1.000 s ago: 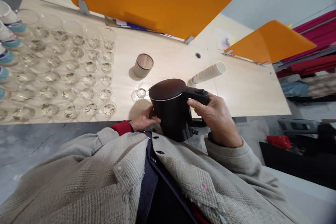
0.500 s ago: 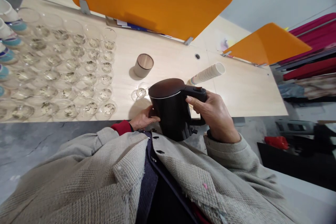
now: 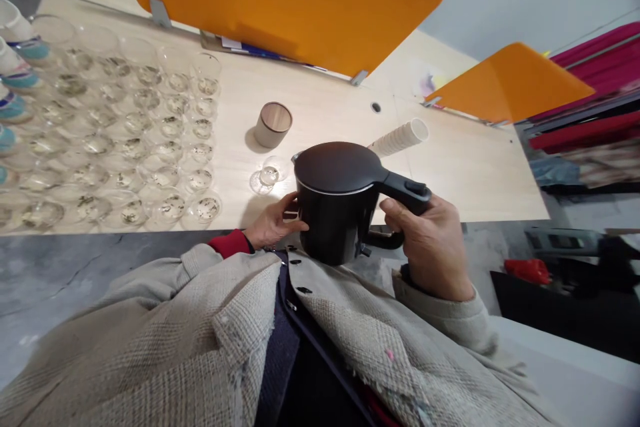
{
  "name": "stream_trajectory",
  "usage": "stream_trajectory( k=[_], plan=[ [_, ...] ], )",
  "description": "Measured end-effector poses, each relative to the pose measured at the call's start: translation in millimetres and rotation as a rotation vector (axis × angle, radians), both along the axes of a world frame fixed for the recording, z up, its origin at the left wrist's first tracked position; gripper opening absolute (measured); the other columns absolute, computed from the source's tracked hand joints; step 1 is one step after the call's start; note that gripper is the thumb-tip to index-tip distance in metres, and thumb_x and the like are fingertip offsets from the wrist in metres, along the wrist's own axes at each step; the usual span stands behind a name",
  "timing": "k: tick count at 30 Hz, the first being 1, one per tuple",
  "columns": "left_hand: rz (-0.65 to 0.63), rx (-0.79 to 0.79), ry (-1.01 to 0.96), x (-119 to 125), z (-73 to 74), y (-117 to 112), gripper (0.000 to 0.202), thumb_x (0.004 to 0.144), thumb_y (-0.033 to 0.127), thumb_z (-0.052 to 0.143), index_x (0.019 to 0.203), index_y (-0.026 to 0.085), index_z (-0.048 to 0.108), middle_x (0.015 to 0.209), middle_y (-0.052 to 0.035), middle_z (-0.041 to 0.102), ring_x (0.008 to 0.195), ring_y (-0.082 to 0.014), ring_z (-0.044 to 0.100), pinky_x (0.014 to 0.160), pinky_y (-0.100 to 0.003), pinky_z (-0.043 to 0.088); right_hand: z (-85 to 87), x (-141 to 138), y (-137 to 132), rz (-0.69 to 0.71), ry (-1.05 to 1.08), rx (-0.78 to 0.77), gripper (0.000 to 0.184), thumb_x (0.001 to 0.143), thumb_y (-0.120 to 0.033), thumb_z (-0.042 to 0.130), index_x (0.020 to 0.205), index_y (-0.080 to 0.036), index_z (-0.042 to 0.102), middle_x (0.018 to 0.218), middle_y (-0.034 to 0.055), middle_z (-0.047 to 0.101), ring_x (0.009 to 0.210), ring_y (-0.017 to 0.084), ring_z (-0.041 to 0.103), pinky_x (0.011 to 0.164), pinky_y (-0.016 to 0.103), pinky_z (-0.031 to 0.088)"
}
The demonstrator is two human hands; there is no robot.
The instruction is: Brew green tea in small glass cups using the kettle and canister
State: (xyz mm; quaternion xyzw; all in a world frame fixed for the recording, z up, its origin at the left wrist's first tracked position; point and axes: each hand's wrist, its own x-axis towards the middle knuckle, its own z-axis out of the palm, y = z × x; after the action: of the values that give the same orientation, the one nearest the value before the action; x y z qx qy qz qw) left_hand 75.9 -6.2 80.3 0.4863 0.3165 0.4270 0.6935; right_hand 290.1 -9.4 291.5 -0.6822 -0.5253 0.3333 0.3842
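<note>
A black electric kettle [image 3: 335, 220] is held in front of me over the table's front edge, its spout facing left and its lid closed. My right hand [image 3: 433, 240] is wrapped round its handle. At the kettle's lower left side is my left hand [image 3: 274, 220], thumb and fingers apart; its thumb overlaps the kettle's wall, and some fingertips are hidden behind it. Just left of the spout, a clear plastic cup [image 3: 270, 175] stands on the table with a little matter at its bottom.
Many clear cups [image 3: 173, 207] with dried leaf bits stand in rows at left, beside several patterned paper cups [image 3: 15, 63]. A brown-and-grey canister [image 3: 273, 127] sits behind the single cup. A stack of white cups [image 3: 400, 138] lies at right. Orange dividers [image 3: 280, 7] border the table's back.
The kettle has turned and become more visible from above, its handle swinging right with my right hand. Its spout now shows near the single cup. My left hand has barely moved.
</note>
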Motion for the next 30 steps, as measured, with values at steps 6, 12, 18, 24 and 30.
stream_trajectory(
  k=[6,12,18,24,30],
  plan=[
    [0.153,0.167,0.125,-17.0,0.6,0.8,0.074,0.09,0.06,0.08,0.15,0.021,0.061,0.143,-0.0158,0.073,0.131,-0.033,0.071,0.109,-0.051,0.059,4.9,5.8,-13.7,-0.097,0.151,0.239,0.036,0.079,-0.029,0.083,0.057,-0.022,0.055,0.053,-0.0058,0.047,0.049,0.01,0.041,0.049,0.026,0.032],
    [0.446,0.279,0.661,-46.7,-38.5,2.7,0.039,0.101,0.053,0.062,0.117,0.02,0.075,0.116,-0.0117,0.08,0.107,-0.0275,0.073,0.102,-0.048,0.06,20.8,2.8,6.4,-0.175,0.298,0.54,0.043,0.076,-0.033,0.086,0.055,-0.022,0.051,0.05,-0.0068,0.041,0.046,0.008,0.035,0.046,0.028,0.026],
    [0.552,0.442,1.042,-53.8,-69.0,10.9,0.032,0.099,0.036,0.055,0.119,0.02,0.074,0.129,-0.0153,0.075,0.125,-0.0347,0.062,0.112,-0.056,0.051,19.5,6.9,63.5,-0.225,0.301,0.695,0.056,0.069,-0.055,0.091,0.06,-0.025,0.044,0.049,-0.0105,0.034,0.044,0.006,0.03,0.043,0.025,0.024],
    [0.558,0.491,1.095,-50.9,-75.6,10.5,0.037,0.097,0.032,0.056,0.127,0.02,0.072,0.139,-0.0158,0.072,0.131,-0.0353,0.06,0.115,-0.056,0.048,-17.6,12.6,140.9,-0.286,0.203,0.66,0.038,0.09,-0.051,0.071,0.073,-0.029,0.045,0.053,-0.0104,0.036,0.048,0.01,0.035,0.049,0.027,0.034],
    [0.57,0.488,1.102,-51.1,-75.0,7.9,0.036,0.097,0.033,0.056,0.127,0.021,0.071,0.138,-0.0144,0.073,0.13,-0.0344,0.061,0.113,-0.054,0.049,-61.7,14.9,203.9,-0.203,0.189,0.587,0.046,0.091,-0.066,0.07,0.079,-0.028,0.045,0.064,-0.0097,0.037,0.05,0.01,0.037,0.051,0.025,0.03]
  ],
)
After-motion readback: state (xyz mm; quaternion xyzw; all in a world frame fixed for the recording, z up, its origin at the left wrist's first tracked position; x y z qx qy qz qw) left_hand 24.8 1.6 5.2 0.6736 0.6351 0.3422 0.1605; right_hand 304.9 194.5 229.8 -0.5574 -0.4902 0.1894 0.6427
